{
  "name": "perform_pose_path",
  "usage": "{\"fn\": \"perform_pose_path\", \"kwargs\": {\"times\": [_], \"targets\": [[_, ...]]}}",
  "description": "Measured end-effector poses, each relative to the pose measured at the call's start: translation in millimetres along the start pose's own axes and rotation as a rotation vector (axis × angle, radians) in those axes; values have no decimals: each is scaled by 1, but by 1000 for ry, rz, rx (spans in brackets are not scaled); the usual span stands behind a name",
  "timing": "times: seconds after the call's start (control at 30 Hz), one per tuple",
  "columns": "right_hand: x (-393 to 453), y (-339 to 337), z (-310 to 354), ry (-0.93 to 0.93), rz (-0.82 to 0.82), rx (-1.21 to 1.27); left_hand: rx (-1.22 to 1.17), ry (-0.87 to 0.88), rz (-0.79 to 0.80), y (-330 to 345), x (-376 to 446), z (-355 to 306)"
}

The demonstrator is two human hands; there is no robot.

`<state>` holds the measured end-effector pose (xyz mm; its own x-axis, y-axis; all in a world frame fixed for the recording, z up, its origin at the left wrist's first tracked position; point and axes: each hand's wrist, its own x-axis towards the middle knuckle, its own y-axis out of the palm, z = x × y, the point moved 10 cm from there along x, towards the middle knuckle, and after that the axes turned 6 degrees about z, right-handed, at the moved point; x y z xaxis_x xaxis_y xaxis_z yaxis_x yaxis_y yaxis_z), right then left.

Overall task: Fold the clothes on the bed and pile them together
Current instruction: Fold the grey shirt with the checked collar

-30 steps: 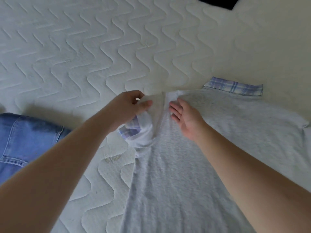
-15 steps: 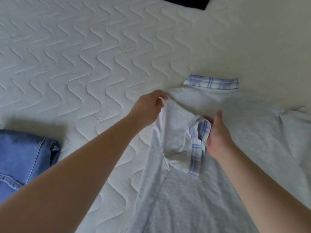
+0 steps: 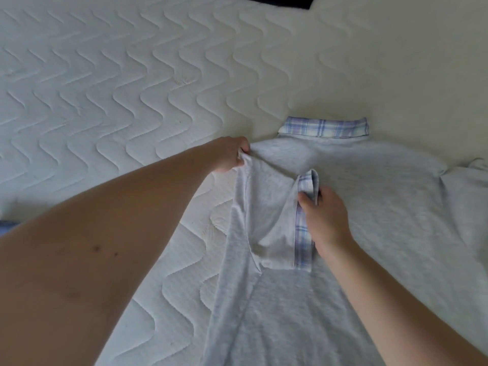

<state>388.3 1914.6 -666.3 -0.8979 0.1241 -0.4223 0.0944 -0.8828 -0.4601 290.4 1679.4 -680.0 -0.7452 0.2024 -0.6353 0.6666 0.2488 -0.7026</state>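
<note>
A light grey sweatshirt (image 3: 375, 207) with a plaid collar (image 3: 326, 127) lies spread on the white quilted mattress (image 3: 118, 88). Its left sleeve (image 3: 266, 212) is folded inward over the body, and the plaid cuff (image 3: 303, 233) points toward me. My left hand (image 3: 231, 154) pinches the fabric at the shoulder fold. My right hand (image 3: 323, 220) grips the plaid cuff between thumb and fingers. The other sleeve bunches at the right edge.
A sliver of blue denim (image 3: 5, 225) shows at the left edge under my forearm. A dark item (image 3: 274, 0) lies at the top edge of the mattress. Bare mattress stretches to the left and behind the sweatshirt.
The sleeve has been turned in over the sweatshirt body. My right hand moved from lying on the fabric to gripping the cuff. The view shifted, and the jeans slid almost out of sight.
</note>
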Motion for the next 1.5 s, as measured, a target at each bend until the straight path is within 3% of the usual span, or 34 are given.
{"fn": "perform_pose_path", "kwargs": {"times": [0.2,0.33,0.5,0.67,0.8,0.97,1.07,1.23,1.3,1.43,1.5], "targets": [[0,-30,24,-145,87,88,140,-41,18,-9,9,3],[13,-53,-1,-50,19,34,213,-5,-9,-26,11,-4],[5,-26,-47,194,220,160,90,18,182,-16,14,-9],[3,-52,-33,-39,-14,-71,172,33,189,-23,18,-10],[6,-72,-24,-143,-75,-208,101,19,200,-32,19,-12],[15,-72,-39,-94,-46,-376,165,-56,-33,-28,27,-21],[10,-78,-34,-105,-91,-335,-92,-87,-225,-21,14,-19],[-32,-106,-20,-189,-387,-230,-430,-161,-446,10,-37,-1],[-56,-87,-29,-148,-317,-164,-447,-219,-421,38,-61,8],[-103,3,-75,126,109,-46,-559,-304,-293,107,-110,16],[-121,34,-85,204,205,-27,-653,-323,-211,143,-134,15]]}}
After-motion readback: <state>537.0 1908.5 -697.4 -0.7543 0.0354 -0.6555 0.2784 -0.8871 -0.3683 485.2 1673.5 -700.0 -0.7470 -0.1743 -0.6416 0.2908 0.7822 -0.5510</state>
